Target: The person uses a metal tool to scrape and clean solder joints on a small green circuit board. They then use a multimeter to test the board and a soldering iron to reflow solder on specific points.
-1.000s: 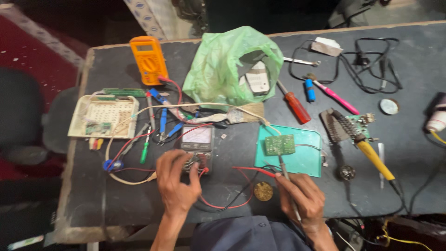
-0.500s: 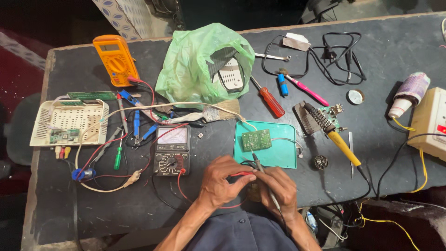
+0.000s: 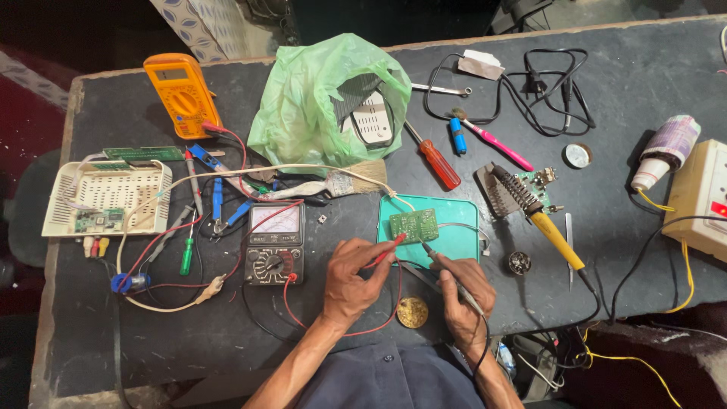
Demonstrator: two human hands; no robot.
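My left hand (image 3: 350,279) grips a red test probe (image 3: 389,247) whose tip touches the near edge of a small green circuit board (image 3: 413,224). My right hand (image 3: 463,297) grips a black test probe (image 3: 448,273), its tip at the same board's near right corner. The board lies on a teal mat (image 3: 462,241). Red and black leads run from the probes to a black analog multimeter (image 3: 275,243) just left of my left hand.
A yellow-handled soldering iron (image 3: 539,218) rests on a stand to the right. Behind are a green plastic bag (image 3: 322,106), an orange digital multimeter (image 3: 182,92), a red screwdriver (image 3: 438,162), a white perforated casing (image 3: 106,198), a brush (image 3: 341,182), cables and a beige power box (image 3: 700,198).
My left hand left the analog multimeter's dial, took the red probe and moved right to the board. My right hand brought the black probe up to the board.
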